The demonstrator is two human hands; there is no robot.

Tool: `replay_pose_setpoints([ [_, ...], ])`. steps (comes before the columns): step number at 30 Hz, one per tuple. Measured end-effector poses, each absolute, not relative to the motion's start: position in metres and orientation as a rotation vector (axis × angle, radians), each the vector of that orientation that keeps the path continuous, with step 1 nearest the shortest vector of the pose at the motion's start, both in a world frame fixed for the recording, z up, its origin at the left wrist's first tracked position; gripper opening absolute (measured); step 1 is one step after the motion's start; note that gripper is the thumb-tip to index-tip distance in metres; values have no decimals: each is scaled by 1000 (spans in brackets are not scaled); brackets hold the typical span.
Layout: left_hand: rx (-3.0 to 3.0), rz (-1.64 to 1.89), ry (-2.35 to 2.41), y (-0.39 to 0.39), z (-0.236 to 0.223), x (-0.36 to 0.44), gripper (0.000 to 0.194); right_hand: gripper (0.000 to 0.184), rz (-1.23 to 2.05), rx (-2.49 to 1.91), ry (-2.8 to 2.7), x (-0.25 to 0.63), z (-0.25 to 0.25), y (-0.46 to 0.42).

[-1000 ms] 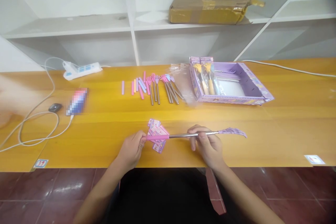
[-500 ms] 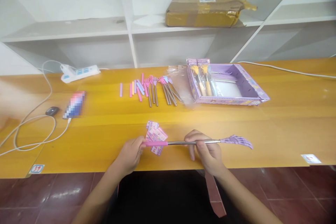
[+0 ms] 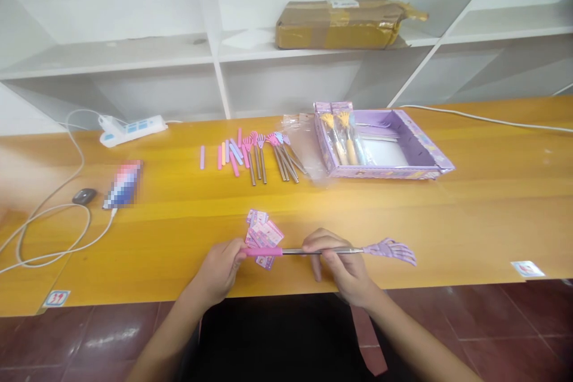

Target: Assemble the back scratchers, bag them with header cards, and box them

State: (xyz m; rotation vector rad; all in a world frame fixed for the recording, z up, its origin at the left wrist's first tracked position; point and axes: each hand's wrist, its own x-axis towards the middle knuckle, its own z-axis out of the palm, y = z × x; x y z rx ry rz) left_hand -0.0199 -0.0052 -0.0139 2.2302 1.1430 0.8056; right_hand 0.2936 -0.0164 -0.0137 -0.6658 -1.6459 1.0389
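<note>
Both hands hold a telescopic back scratcher level over the near edge of the yellow table. It has a pink grip, a steel rod and a purple claw head at the right end. My left hand is closed on the pink grip. My right hand pinches the steel rod near its middle. A small pile of pink and purple paper cards lies on the table just behind the grip.
Further back lie several loose scratchers and coloured grips, clear plastic sleeves and a purple display box with packed scratchers. A power strip, cables, a phone and a mouse sit at the left. A cardboard parcel rests on the shelf.
The scratcher has got shorter: my right hand has slid left along the rod toward the pink grip, and the purple head has come closer. The view has shifted slightly right and down.
</note>
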Motion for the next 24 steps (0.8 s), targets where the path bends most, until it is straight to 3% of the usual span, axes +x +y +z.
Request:
replay_pose_setpoints([
  [12, 2216, 781, 1109, -7, -17, -20, 50, 37, 1066, -670, -1694, 280, -11, -22],
  [17, 2236, 751, 1151, -5, -16, -21, 54, 36, 1231, -767, -1675, 284, -9, -21],
  [22, 2238, 770, 1272, -4, -12, -20, 53, 51, 1253, -804, -1264, 301, -5, -7],
  [24, 2225, 775, 1291, -4, -11, -20, 49, 49, 1241, -775, -1070, 306, -1, -1],
])
